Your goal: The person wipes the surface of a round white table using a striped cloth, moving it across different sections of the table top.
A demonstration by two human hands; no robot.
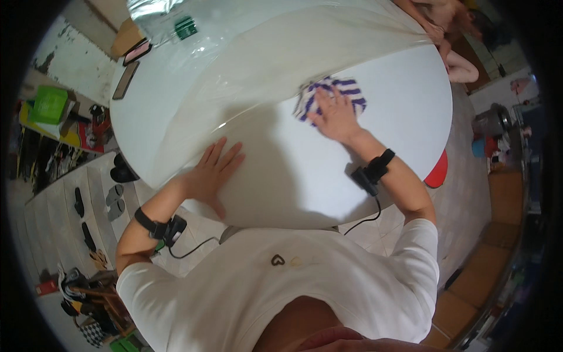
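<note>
A purple-and-white striped cloth [354,93] lies on the white round table [404,114]. My right hand [336,116] presses flat on it, fingers spread, its palm over the cloth's near part. A clear plastic sheet [264,57] covers the far and left parts of the tabletop; its folded edge runs diagonally across the table and meets the cloth's left side. My left hand [213,171] rests with fingers spread near the table's near left edge, by the edge of the sheet. It grasps nothing that I can see.
Two phones [126,80] lie at the table's left edge, near a silvery package [154,17] with a green label. Another person [435,35] sits at the far right, a hand at the sheet's edge. A red stool top [437,170] shows below the right rim. Slippers [115,202] lie on the left floor.
</note>
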